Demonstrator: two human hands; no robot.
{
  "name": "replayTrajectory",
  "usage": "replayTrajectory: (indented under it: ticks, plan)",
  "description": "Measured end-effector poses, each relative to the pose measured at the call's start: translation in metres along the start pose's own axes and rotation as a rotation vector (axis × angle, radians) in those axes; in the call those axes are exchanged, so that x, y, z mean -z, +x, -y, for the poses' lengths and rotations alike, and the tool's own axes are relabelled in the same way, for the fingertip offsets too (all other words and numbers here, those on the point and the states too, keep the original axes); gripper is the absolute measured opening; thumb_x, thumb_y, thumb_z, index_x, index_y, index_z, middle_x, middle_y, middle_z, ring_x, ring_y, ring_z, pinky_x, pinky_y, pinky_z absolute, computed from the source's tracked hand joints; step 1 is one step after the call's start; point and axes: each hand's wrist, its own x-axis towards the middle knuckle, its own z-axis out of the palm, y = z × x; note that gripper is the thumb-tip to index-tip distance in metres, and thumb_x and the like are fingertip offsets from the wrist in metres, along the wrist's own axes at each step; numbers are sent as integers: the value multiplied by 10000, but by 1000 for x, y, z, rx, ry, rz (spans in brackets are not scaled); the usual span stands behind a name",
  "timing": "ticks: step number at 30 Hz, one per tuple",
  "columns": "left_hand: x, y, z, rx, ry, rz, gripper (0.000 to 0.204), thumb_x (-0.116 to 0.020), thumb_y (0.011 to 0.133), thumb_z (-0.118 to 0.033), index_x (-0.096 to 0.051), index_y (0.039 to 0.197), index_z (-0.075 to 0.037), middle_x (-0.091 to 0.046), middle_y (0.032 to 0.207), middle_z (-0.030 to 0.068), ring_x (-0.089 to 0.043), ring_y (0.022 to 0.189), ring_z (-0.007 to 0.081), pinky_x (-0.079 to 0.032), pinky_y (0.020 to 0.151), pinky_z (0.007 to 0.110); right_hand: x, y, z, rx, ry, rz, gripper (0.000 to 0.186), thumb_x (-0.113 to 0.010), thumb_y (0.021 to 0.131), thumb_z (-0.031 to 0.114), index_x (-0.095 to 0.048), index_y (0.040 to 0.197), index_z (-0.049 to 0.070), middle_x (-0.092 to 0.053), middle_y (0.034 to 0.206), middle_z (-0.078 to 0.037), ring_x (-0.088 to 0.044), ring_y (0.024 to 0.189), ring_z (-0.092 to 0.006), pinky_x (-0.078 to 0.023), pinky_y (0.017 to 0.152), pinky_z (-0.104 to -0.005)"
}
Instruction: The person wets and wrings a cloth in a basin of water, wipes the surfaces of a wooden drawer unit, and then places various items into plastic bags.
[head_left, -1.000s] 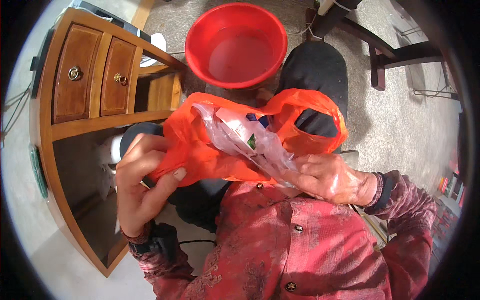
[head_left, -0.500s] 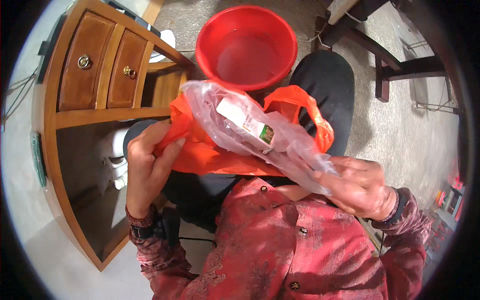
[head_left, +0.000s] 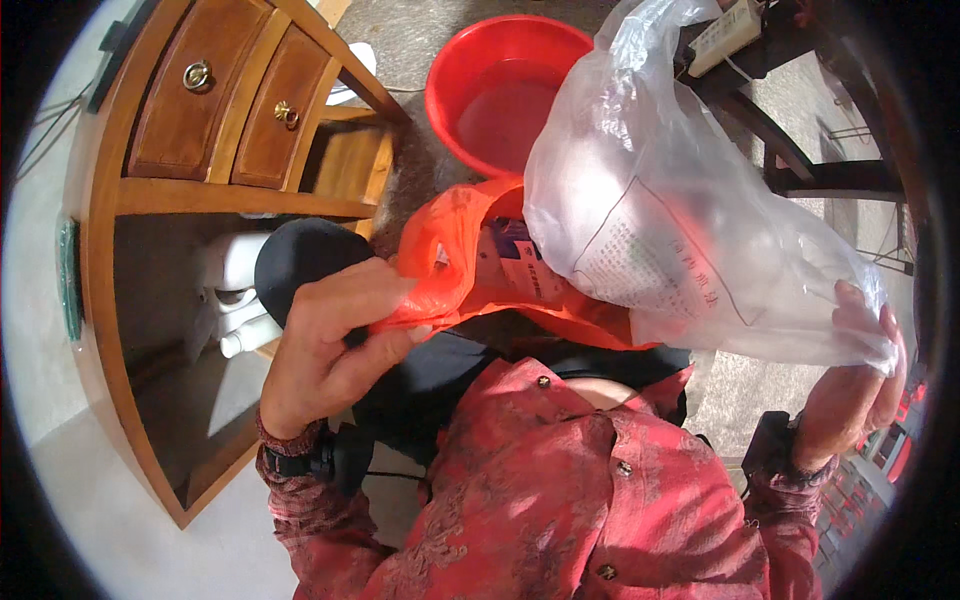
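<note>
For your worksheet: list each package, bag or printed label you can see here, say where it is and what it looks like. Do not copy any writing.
Clear plastic bag: held up by the right hand, crinkled, with a dark-outlined printed panel.
Orange plastic bag: pinched by the left hand over the lap, open.
Packet: inside the orange bag, white with a blue label.
</note>
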Motion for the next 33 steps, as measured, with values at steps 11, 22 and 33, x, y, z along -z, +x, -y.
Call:
replayTrajectory:
  ticks: [11, 22, 33]
  plan:
    - [-1, 3, 6, -101, 12, 60, 277, -723, 708, 58, -652, 975, 49, -619, 793, 139, -532, 683, 318, -416, 625, 379, 17, -9, 0, -40, 0, -168, 401, -374, 1033, 209, -503, 1283, -77, -633, 1159, -323, -639, 1090, -405, -499, 979, -459]
    - [-1, 16, 2, -28, 22, 90, 281, -734, 711, 39, -649, 979, 48, -601, 758, 124, -525, 672, 310, -408, 612, 375, 19, -9, 1, -88, -26, -210, 424, -330, 1050, 211, -495, 1284, -101, -642, 1142, -312, -641, 1086, -379, -499, 989, -456]
    - [2, 18, 11, -99, 17, 97, 338, -727, 694, 66, -634, 1019, 51, -640, 814, 127, -566, 699, 321, -430, 629, 383, 21, -2, -3, -60, -89, -205, 429, -315, 1058, 201, -499, 1286, -112, -655, 1127, -292, -648, 1078, -352, -507, 980, -439]
